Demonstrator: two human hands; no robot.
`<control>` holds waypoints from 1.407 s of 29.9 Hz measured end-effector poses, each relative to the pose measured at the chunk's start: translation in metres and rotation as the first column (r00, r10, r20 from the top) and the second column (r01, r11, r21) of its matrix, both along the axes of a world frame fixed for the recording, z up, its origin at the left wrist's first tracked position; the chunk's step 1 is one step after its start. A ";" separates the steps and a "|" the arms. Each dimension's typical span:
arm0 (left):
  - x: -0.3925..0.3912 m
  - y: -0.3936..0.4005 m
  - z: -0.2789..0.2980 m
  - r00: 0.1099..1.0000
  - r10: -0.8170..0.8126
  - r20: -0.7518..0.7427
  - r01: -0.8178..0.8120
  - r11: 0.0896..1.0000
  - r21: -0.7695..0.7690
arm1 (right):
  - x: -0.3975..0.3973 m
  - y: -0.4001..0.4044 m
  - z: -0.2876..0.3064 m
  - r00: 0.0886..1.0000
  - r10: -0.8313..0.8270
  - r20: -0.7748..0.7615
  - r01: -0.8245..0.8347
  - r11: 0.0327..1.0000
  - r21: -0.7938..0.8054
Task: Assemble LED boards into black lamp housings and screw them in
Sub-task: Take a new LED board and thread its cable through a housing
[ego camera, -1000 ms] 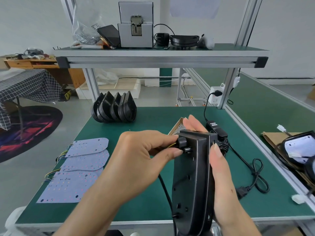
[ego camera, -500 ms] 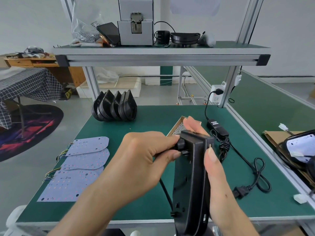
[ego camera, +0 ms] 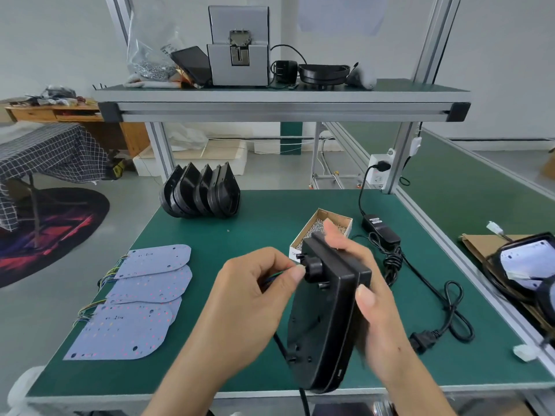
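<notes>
At lower centre, the right hand grips an upright black housing above the green surface while the left hand pinches wires at its round fitting. LED boards lie lower left; spare housings stand beyond.

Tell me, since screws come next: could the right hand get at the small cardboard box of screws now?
Probably not yet: the right hand grips the black lamp housing, though the cardboard box of screws lies open just beyond.

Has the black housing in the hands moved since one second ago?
Yes. The black housing has tilted: its top now leans left toward the screw box, where before it stood nearly upright nearer the power adapter.
</notes>
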State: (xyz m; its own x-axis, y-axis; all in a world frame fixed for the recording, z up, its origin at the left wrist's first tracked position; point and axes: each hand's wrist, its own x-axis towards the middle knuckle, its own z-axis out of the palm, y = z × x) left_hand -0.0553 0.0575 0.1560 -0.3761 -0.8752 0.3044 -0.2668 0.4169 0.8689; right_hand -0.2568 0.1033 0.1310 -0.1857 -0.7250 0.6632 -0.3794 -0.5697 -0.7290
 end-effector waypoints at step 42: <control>-0.022 0.010 0.016 0.913 0.004 0.409 0.097 0.969 -0.226 | -0.017 0.018 0.009 0.940 0.076 -0.332 0.082 0.895 0.438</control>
State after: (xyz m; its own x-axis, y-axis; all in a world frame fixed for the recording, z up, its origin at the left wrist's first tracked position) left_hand -0.0771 0.0678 0.1720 -0.5491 -0.7750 0.3129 -0.5482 0.6166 0.5651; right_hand -0.2738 0.1211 0.1399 -0.0154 -0.9542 0.2987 -0.6443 -0.2190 -0.7328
